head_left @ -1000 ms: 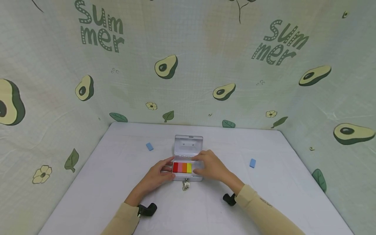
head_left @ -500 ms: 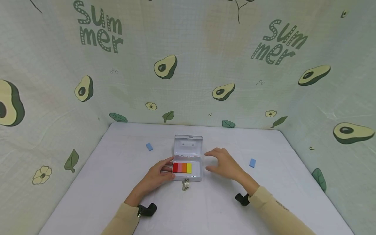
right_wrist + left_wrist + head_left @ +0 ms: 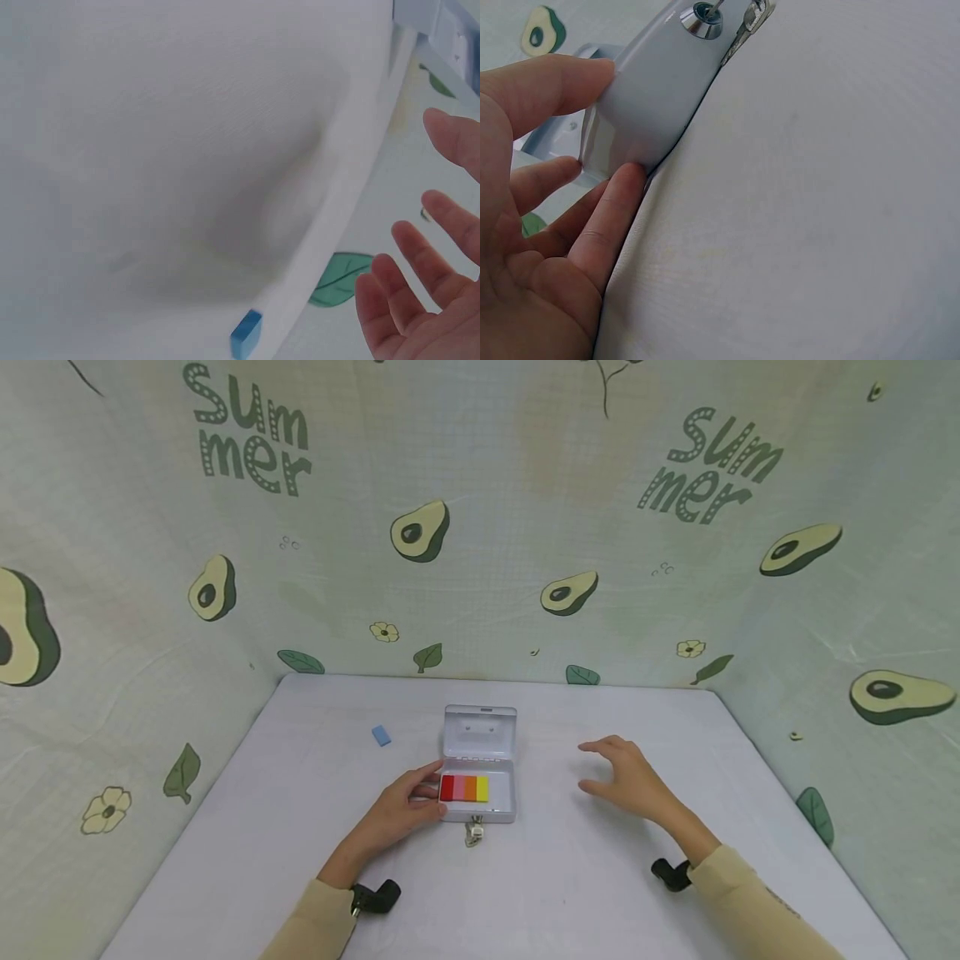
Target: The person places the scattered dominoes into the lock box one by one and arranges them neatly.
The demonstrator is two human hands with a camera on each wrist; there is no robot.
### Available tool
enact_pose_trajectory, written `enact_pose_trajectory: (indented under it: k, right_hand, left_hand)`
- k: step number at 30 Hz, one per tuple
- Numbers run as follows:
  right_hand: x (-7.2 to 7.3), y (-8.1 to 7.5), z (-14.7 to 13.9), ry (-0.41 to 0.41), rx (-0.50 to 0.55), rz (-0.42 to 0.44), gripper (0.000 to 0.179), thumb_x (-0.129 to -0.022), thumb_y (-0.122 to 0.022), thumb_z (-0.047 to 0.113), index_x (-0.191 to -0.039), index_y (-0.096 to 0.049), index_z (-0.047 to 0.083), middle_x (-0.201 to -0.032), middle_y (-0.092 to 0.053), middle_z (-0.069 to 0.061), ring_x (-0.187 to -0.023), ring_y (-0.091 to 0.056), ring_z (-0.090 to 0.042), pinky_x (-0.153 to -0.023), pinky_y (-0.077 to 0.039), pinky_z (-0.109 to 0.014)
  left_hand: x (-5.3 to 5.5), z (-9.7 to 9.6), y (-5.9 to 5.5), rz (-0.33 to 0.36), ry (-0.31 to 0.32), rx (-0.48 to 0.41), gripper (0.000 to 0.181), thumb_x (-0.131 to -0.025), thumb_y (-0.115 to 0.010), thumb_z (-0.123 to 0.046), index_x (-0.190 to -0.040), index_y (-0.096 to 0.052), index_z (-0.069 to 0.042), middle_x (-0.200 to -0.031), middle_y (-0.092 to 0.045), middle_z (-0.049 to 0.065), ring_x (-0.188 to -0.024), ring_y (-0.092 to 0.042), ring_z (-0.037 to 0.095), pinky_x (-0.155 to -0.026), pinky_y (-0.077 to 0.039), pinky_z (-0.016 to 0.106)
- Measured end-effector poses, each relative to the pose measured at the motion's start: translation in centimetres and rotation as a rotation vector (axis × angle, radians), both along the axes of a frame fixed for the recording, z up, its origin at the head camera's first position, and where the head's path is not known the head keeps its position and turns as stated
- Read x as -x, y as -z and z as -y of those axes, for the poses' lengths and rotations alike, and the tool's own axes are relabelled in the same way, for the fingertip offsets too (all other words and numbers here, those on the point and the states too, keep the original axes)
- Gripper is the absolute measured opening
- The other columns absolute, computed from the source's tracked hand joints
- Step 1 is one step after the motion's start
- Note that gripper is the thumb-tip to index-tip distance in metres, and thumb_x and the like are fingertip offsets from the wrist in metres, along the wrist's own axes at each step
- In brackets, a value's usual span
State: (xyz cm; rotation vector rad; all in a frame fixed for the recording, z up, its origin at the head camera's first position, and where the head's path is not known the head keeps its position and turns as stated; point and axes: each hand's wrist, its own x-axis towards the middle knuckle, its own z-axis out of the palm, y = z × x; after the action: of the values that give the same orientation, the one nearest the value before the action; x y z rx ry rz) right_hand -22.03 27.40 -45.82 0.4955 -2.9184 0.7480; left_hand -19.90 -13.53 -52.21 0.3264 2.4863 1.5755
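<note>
A small pale cash box (image 3: 501,817) stands on the table with its lid (image 3: 480,733) raised. Inside, red, pink, orange and yellow blocks (image 3: 470,788) lie side by side at the left. Keys (image 3: 474,837) hang from its front lock (image 3: 701,21). My left hand (image 3: 408,802) holds the box's left end, thumb near the front corner and fingers along the side. To the right of the box, my right hand (image 3: 628,779) hovers over the table, thumb and fingers spread around nothing. A blue block (image 3: 246,335) shows below it in the right wrist view, hidden in the head view.
Another blue block (image 3: 381,736) lies at the back left, beyond my left hand. White cloth covers the table (image 3: 540,893). A printed curtain (image 3: 487,635) rises along the table's back and both sides. Each wrist carries a black camera mount (image 3: 377,897).
My right hand has come away from the inside of the box and travelled right, now covering the right blue block in the head view. The left hand stays on the box.
</note>
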Motion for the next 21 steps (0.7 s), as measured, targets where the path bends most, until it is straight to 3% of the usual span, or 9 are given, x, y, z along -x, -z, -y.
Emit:
enact_pose_trajectory:
  k: [8, 14, 21]
  right_hand:
    - [-0.1, 0.8, -4.6, 0.076, -0.023, -0.005, 0.061, -0.089, -0.088, 0.023, -0.142, -0.065, 0.004, -0.138, -0.061, -0.025, -0.127, -0.053, -0.051, -0.101, -0.05, -0.068]
    - [0.1, 1.2, -6.4, 0.121, -0.042, 0.007, 0.064, -0.088, -0.088, 0.023, -0.142, -0.063, 0.0, -0.138, -0.058, -0.03, -0.124, -0.053, -0.053, -0.099, -0.05, -0.07]
    - [0.7, 2.2, -8.3, 0.117, -0.055, 0.01, 0.064, -0.088, -0.087, 0.024, -0.14, -0.063, -0.004, -0.134, -0.059, -0.033, -0.123, -0.053, -0.056, -0.1, -0.047, -0.072]
  left_hand:
    - [-0.1, 0.0, -0.1, -0.004, 0.002, -0.004, 0.076, -0.095, -0.081, -0.034, -0.162, -0.046, -0.028, -0.149, -0.057, 0.003, -0.127, -0.061, 0.022, -0.106, -0.056, 0.042]
    - [-0.1, 0.0, 0.0, 0.0, 0.001, -0.021, 0.076, -0.094, -0.082, -0.034, -0.161, -0.047, -0.028, -0.149, -0.058, 0.004, -0.127, -0.061, 0.022, -0.108, -0.056, 0.044]
    - [-0.1, 0.0, -0.1, -0.001, 0.002, -0.023, 0.075, -0.094, -0.082, -0.033, -0.161, -0.047, -0.028, -0.149, -0.057, 0.004, -0.128, -0.061, 0.023, -0.107, -0.056, 0.045]
